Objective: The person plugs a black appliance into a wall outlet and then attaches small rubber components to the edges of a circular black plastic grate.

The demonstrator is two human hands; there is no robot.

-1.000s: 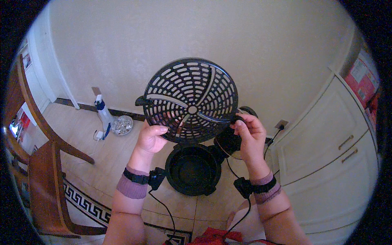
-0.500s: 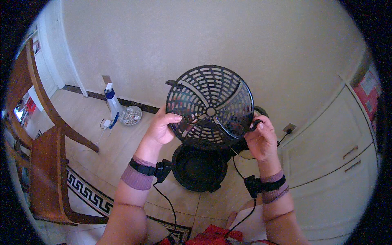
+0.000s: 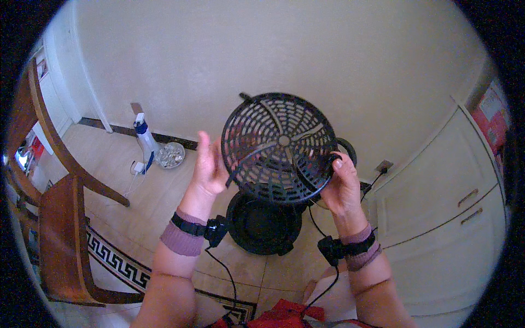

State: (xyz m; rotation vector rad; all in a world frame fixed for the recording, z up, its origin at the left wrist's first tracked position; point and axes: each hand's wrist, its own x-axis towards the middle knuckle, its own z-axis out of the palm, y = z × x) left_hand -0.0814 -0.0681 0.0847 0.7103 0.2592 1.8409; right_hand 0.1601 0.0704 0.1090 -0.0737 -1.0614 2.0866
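Observation:
A round black air fryer crisper plate (image 3: 284,141), pierced with rings of slots, is held up tilted in front of me. Small dark tabs stick out from its rim. My right hand (image 3: 343,183) grips the plate at its lower right edge, thumb on a black tab and fingers partly behind. At the left edge, my left hand (image 3: 208,164) has its thumb raised off the plate; its fingers are partly hidden behind the rim, possibly touching it. Below the plate a round black air fryer basket (image 3: 264,224) rests on the tiled floor, its far part covered by the plate.
A wooden chair (image 3: 63,235) stands at the left. Near the wall are a white and blue device (image 3: 145,134) and a bowl of small items (image 3: 170,156). A black plug sits in a wall socket (image 3: 384,165); white cabinet doors (image 3: 437,218) line the right.
The plate has turned clockwise, its upper-left tab moving toward the top. My left thumb has lifted off the plate, while my right hand keeps its grip.

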